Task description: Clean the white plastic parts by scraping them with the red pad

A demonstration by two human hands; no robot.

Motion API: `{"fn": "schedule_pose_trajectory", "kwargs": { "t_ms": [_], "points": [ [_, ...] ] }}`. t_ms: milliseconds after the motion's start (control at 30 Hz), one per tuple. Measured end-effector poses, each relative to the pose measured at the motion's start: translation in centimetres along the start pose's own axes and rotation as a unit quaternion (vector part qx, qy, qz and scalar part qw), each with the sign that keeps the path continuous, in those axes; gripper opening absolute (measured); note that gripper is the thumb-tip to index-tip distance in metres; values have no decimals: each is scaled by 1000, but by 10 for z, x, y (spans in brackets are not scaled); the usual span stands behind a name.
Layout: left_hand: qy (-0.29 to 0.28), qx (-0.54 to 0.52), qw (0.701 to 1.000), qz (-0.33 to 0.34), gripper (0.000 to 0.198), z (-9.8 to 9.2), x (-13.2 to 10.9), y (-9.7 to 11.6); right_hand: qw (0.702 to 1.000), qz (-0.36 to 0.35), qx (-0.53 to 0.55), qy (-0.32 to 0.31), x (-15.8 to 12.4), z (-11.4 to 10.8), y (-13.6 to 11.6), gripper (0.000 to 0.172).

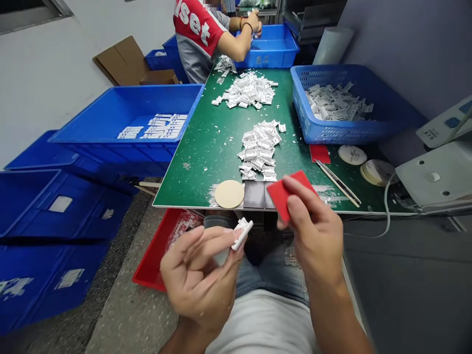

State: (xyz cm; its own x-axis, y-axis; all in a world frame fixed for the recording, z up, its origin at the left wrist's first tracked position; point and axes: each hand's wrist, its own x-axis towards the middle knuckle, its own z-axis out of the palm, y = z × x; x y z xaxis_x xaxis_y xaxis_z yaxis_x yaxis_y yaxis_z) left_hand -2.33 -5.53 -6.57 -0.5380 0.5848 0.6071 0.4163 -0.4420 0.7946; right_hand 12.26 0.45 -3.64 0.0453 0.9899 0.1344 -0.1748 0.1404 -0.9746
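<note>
Pinching a white piece [242, 235] in the left grip [206, 275], near the desk [210, 147]: straight bar, kinda knobbly along one edge. Also pinching a red square [279, 198] in the right grip [317, 228].

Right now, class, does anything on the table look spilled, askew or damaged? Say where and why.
Yes: white flecks are scattered over the green table around the piles of white parts, and pale smears mark its near edge. They stand out against the green, like spilled debris.
</note>
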Motion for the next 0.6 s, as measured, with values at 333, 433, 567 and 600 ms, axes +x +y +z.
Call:
{"fn": "schedule_pose_trajectory", "kwargs": {
  "t_ms": [333, 433, 567, 600],
  "points": [
    [-102, -379, 819, -419, 31, 11, 28, 6, 999, 15, -12, 41, -3, -5, 11, 23],
    [-106, -399, 790, -454, 25, 14, 28, 7, 1000, 11, -10, 19, -13, -7, 9, 21],
    [-103, -407, 771, -480, 24, 15, 25, 9, 999, 6, -40, -17, -19, -8, 7, 21],
    [-102, -413, 758, -494, 27, 15, 26, 9, 999, 3, -37, -18, -20, -8, 8, 21]
  ]
}}
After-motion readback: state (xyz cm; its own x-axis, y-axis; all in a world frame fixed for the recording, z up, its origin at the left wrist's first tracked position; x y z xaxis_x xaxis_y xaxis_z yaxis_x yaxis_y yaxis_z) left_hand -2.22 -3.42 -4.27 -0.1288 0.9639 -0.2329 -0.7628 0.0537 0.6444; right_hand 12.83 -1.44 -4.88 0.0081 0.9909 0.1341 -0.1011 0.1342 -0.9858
